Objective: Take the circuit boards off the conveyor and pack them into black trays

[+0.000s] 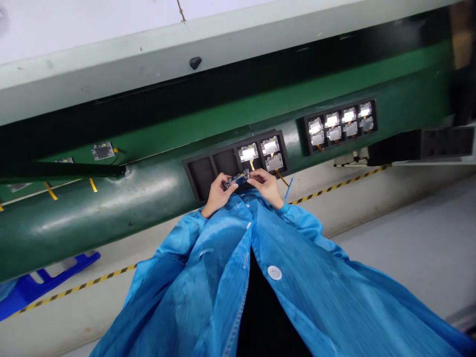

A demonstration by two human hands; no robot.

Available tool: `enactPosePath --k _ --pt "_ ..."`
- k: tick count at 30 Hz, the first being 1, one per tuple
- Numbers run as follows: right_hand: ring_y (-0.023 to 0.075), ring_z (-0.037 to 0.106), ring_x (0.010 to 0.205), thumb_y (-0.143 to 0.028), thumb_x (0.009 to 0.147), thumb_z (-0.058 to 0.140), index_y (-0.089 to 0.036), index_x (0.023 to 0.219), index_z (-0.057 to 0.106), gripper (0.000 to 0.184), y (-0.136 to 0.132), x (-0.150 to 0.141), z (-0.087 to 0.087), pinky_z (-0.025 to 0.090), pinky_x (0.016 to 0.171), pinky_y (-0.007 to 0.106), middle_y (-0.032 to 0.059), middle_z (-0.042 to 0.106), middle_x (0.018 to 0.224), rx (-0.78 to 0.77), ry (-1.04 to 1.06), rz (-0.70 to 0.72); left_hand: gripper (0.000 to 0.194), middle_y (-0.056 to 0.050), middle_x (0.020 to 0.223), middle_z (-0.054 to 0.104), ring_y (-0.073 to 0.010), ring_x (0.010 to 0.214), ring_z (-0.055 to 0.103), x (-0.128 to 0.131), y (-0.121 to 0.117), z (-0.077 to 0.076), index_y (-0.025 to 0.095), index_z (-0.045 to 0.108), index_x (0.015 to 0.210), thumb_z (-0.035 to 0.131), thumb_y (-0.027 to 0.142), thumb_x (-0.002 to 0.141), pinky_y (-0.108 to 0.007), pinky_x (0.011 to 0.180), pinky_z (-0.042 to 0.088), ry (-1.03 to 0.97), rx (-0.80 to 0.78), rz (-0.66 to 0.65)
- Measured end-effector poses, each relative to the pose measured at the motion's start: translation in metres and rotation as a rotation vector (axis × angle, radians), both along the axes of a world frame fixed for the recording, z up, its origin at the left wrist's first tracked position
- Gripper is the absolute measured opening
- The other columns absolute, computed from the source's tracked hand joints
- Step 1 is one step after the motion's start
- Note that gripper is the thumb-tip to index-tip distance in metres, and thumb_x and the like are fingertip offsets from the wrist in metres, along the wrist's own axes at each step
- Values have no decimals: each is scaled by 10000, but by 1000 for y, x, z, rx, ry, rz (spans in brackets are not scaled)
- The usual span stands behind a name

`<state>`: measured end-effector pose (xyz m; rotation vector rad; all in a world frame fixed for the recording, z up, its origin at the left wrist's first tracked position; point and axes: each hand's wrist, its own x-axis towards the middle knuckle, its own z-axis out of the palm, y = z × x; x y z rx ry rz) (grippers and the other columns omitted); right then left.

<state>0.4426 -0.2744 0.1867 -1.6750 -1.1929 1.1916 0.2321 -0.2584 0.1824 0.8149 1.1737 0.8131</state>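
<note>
A small circuit board point(237, 179) is held between my two hands, just in front of my blue coat. My left hand point(218, 191) grips its left end with thumb and fingers. At the other end, the fingers of my right hand point(267, 186) pinch the board's edge. Right behind my hands lies a black compartment tray point(189, 173) on the green bench. Its right compartments hold several circuit boards, such as the board point(270, 146) with a silvery face, and orange ribbon cables stick out. The left compartments show bare black bottoms.
Another black tray point(307, 130) full of boards sits farther right. At the left, loose boards point(103, 150) lie on the green mat near a dark bar point(74, 171). A white shelf edge point(111, 72) spans above. A blue plastic stool point(48, 285) stands lower left.
</note>
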Motion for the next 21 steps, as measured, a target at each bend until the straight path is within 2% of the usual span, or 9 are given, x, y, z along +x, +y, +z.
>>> enactPosePath --k 3,5,7,11,13,16,19,21 --pt "191 641 706 -638 772 862 -238 815 756 416 -7 10 -6 580 688 337 15 728 778 -69 32 -51 439 -46 991 725 -222 1019 674 6 4 5 224 524 761 952 321 754 -331 990 526 -1 -1 -73" --pt "170 601 647 -633 744 880 -230 772 730 431 -10 19 -11 540 640 314 1 703 714 -101 46 -88 382 -56 1055 749 -243 1103 684 15 6 2 224 576 793 945 319 770 -349 1060 516 -21 32 -116" --pt "161 596 636 -629 716 901 -225 741 711 447 -11 28 -16 526 630 306 -1 704 703 -117 61 -121 336 -62 1073 761 -251 1108 706 27 8 -6 222 642 874 946 331 782 -362 1082 529 -61 17 -164" --pt "161 611 629 -638 676 917 -225 698 686 474 -3 47 -31 540 640 314 -5 690 662 -132 88 -164 430 -69 994 774 -234 917 772 59 13 -32 190 681 1097 953 354 808 -383 971 614 -210 -209 -210" --pt "157 607 616 -643 659 917 -224 687 678 482 6 55 -40 544 638 317 -10 674 637 -131 82 -182 457 -71 990 782 -224 887 782 74 17 -44 178 675 1139 958 322 811 -379 944 632 -243 -300 -164" --pt "153 598 592 -642 632 924 -223 689 674 491 19 65 -57 548 611 316 -11 662 618 -161 80 -176 390 -70 1003 792 -211 909 788 91 21 -55 167 691 1111 945 237 822 -388 988 629 -261 -405 -43" --pt "170 618 600 -651 630 924 -221 740 693 501 27 75 -70 582 601 335 -7 678 634 -215 69 -109 288 -69 995 799 -196 897 794 102 22 -59 163 708 1105 876 145 872 -412 1037 616 -322 -573 45" --pt "195 656 655 -626 681 905 -215 832 723 474 29 81 -76 625 653 377 10 720 704 -217 -50 -51 213 -68 957 797 -188 879 793 108 21 -59 159 711 1086 804 85 909 -413 1050 609 -341 -664 88"
